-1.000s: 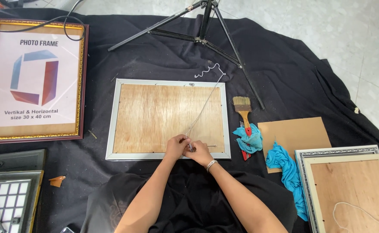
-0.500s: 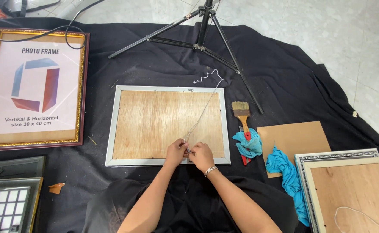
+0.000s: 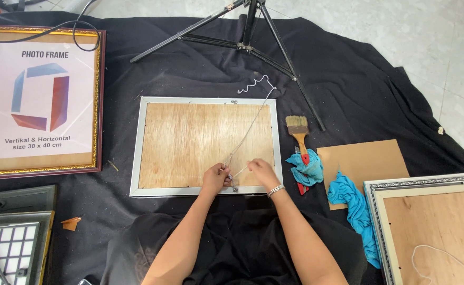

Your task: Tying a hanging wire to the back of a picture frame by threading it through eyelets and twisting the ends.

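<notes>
We are tying a string (image 3: 250,126) to the back of a frame (image 3: 205,145) that lies face down in the middle of the black cloth (image 3: 348,84) on the floor. Our left hand (image 3: 216,178) and right hand (image 3: 261,171) sit close together at the near edge of the frame, by a small metal hook there. The fingers of both hands are pinched shut on the string, one hand on each side of the knot spot. The string runs from our hands up across the brown board to the far edge, and its curly end lies on the cloth just past that edge. We think the knot at the near hook is the step in hand, and it calls for a firm, steady pull with small finger moves. At the left edge of the cloth lies a gold frame (image 3: 99,100) with a pink paper sign (image 3: 36,100) inside; the sign shows a blue and red square shape with dark words above and below. A brush (image 3: 298,133) and a blue rag (image 3: 306,168) lie just right of our frame, beside a brown card (image 3: 369,161).
</notes>
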